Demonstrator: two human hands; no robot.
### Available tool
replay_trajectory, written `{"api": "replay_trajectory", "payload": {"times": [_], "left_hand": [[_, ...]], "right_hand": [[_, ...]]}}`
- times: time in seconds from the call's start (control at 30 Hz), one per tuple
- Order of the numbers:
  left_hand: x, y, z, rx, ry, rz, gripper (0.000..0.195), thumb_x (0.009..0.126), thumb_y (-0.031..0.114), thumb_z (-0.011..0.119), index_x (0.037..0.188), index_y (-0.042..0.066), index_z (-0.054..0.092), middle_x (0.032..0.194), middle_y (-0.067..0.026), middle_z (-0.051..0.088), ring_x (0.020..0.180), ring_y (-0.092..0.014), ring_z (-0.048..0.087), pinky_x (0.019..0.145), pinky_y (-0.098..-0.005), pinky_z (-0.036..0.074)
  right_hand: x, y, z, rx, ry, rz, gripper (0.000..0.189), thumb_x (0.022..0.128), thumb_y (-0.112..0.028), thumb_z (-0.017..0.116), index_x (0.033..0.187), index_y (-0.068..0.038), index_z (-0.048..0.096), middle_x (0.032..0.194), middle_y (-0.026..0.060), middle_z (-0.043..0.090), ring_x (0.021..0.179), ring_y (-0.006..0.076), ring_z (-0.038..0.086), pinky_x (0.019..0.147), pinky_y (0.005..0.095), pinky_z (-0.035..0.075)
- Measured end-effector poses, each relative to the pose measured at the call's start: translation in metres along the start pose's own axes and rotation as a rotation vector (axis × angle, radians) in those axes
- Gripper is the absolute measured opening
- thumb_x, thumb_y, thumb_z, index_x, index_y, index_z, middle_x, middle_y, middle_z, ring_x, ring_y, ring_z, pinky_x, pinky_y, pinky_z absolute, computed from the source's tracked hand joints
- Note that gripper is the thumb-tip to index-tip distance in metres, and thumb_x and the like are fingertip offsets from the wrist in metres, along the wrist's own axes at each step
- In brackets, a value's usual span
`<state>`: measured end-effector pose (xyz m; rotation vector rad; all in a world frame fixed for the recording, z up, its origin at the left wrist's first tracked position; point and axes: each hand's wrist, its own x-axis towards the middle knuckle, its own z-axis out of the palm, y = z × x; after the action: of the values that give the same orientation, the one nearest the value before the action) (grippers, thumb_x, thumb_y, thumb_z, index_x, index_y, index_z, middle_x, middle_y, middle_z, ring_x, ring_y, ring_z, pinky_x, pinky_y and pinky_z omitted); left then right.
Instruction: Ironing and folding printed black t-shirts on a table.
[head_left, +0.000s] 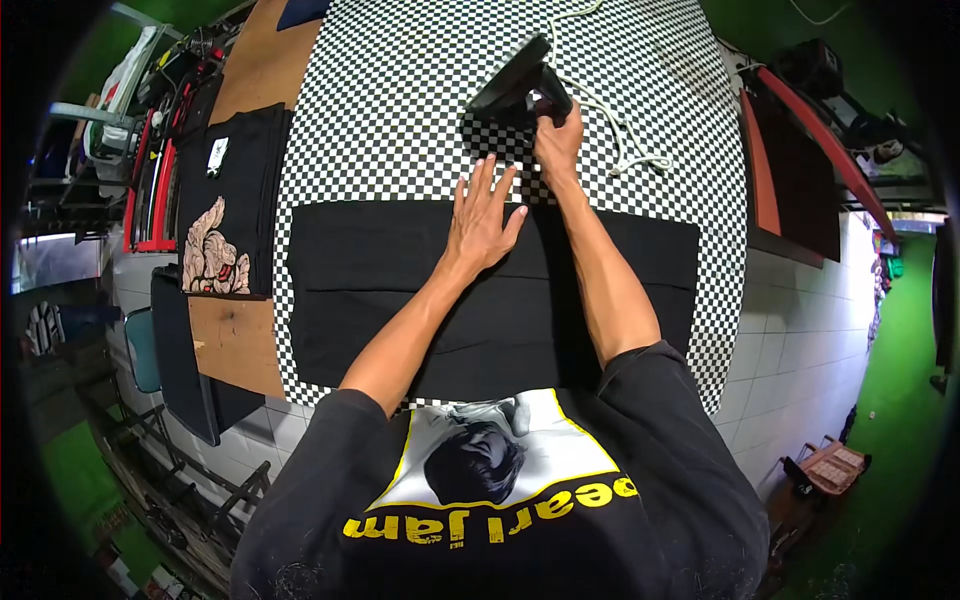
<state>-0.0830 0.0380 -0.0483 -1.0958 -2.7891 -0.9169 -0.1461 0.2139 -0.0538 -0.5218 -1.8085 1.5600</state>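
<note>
A folded black garment (360, 300) lies flat across the near part of a table covered in black-and-white checked cloth (405, 97). My left hand (484, 221) rests palm down near the garment's far edge, fingers spread, their tips reaching over the checked cloth. Beyond the garment, my right hand (559, 139) grips the handle of a black clothes iron (514, 79). The iron is tilted, with its soleplate turned towards the upper left. A pale cord (619, 127) trails from near the iron over the cloth.
To the left, folded black garments (240, 165), the top one with a printed design and a white label, lie on a wooden board (232, 337). Red-framed equipment (154, 202) stands beyond them. A red-edged dark panel (802, 172) is at the right, above a tiled floor (780, 322).
</note>
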Motion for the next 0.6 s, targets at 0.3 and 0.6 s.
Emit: {"api": "replay_trajectory", "payload": {"times": [0.3,0.6], "left_hand": [[-0.108,-0.020,-0.072,-0.076,0.132,-0.112,0.051,0.092,0.024,0.066,0.138,0.006,0.055,0.150,-0.0208,0.044,0.142,-0.040,0.037,0.117,-0.0561,0.026],[-0.199,-0.055,-0.117,-0.078,0.262,-0.198,0.041,0.086,0.016,0.069,0.125,0.006,0.062,0.126,-0.0157,0.053,0.121,-0.035,0.051,0.105,-0.0475,0.037]], "right_hand": [[-0.001,-0.092,-0.025,-0.533,-0.182,-0.239,0.031,0.087,-0.012,0.068,0.117,-0.002,0.069,0.083,0.0104,0.073,0.070,0.0173,0.068,0.065,0.0309,0.054],[-0.088,-0.146,-0.013,-0.606,-0.666,-0.398,0.040,0.081,0.000,0.069,0.120,-0.004,0.071,0.099,0.0132,0.077,0.075,0.0197,0.073,0.066,0.0303,0.059]]}}
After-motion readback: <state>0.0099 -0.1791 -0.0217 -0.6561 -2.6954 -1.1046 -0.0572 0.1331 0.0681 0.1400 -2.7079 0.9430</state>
